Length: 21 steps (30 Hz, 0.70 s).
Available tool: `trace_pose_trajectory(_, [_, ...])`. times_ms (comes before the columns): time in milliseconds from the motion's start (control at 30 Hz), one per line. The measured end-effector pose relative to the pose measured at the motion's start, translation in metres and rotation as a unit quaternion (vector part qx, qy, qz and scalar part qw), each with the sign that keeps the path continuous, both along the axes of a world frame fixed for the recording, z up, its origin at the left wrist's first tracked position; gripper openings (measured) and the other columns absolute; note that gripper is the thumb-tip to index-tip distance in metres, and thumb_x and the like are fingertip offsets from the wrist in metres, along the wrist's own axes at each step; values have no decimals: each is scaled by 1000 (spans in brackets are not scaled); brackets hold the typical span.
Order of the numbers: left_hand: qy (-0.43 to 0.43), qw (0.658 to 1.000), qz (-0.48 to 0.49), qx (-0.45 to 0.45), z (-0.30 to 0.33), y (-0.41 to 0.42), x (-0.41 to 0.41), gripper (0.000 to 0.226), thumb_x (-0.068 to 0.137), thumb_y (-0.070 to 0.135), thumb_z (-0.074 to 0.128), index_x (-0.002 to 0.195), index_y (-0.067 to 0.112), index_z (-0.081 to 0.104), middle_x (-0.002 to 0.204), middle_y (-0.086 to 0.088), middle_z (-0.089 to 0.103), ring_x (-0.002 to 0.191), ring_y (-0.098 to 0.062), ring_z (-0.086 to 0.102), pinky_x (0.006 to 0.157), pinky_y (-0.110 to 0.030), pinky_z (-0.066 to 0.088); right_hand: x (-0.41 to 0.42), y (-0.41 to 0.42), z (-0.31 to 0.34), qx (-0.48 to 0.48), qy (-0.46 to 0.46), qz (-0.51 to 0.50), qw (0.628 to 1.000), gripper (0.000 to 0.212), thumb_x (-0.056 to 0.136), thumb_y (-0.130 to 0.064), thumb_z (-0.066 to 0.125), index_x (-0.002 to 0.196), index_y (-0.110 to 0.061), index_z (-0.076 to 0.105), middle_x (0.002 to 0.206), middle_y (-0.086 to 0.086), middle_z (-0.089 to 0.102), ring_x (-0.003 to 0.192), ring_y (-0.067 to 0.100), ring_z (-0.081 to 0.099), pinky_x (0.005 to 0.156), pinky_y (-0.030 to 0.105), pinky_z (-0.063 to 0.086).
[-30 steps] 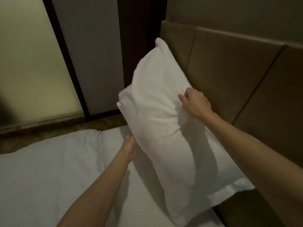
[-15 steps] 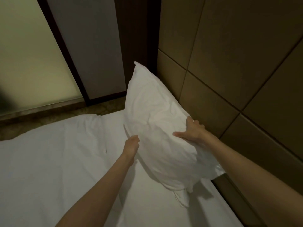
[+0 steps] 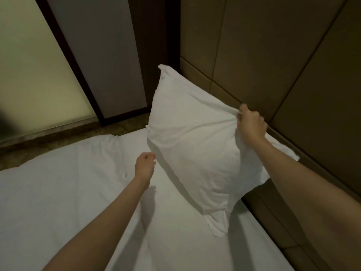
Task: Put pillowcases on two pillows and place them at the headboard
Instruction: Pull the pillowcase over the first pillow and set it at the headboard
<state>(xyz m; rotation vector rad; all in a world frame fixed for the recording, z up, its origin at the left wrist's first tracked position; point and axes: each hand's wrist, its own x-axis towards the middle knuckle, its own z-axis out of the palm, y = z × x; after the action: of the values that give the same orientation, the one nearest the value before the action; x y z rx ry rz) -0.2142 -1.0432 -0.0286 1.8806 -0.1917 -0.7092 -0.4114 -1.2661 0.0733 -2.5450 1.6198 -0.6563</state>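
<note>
The cased pillow [image 3: 197, 145] is standing tilted against the headboard [image 3: 293, 65] at two o'clock. The right hand [image 3: 251, 124] is pinching its fabric; the left hand [image 3: 145, 165], apparently empty, is hovering loosely curled. Released carelessly, it risks toppling onto the bed [image 3: 58, 192].

White cased pillow [image 3: 195, 145]: right edge hidden behind right hand [image 3: 251, 124] and forearm. Brown padded headboard [image 3: 293, 65] cut off top and right. White-sheeted bed [image 3: 58, 202] cut off left and bottom.
</note>
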Motion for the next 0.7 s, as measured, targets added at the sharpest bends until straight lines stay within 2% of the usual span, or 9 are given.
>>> trace_pose_trajectory(100, [0,1000,-12,14,1,3,-9,34,96,19,37,121,5,57,126,-12,58,113,-29,55,92,-36,44,-23,4,-15,120,130,-25,984,22,93,-20,49,111,-8,53,118,21,59,108,42,56,78,43,44])
trace_pose_trajectory(167, [4,1000,-18,20,1,4,-19,35,95,17,39,121,3,59,126,-14,58,114,-31,55,98,-39,45,-34,11,-20,149,168,-21,974,23,91,-21,53,110,-9,54,117,16,58,106,38,57,78,42,46])
trace_pose_trajectory(233, [0,999,-30,18,5,4,-29,34,95,16,40,120,3,60,125,-14,59,114,-32,56,100,-40,45,-44,17,-21,141,145,-2,979,18,93,-24,50,102,-9,55,109,15,60,97,36,59,74,41,46])
trace_pose_trajectory(300, [-5,999,-43,11,11,4,-37,32,95,18,40,116,5,61,119,-11,60,109,-29,57,91,-35,45,-50,21,-16,142,107,19,984,25,96,-32,45,95,-9,55,100,14,61,88,34,59,70,40,47])
trace_pose_trajectory(433, [-11,999,-53,-6,28,9,-49,30,96,16,36,107,7,62,106,-8,62,93,-21,57,84,-30,42,-62,35,2,170,95,53,979,35,91,-43,53,70,-16,46,74,5,53,66,23,52,55,31,37])
trace_pose_trajectory(533, [-16,998,-60,-15,41,21,-58,29,96,16,36,104,8,63,99,-7,63,82,-16,58,80,-29,43,-74,48,15,180,129,66,973,24,91,-31,55,75,-13,52,79,7,55,72,26,56,61,35,44])
trace_pose_trajectory(700, [-26,997,-71,-27,64,50,-77,31,95,16,36,104,7,64,96,-9,66,82,-18,60,78,-29,43,-96,75,29,183,117,62,974,19,91,-26,52,76,-14,50,81,5,52,76,28,56,64,36,44])
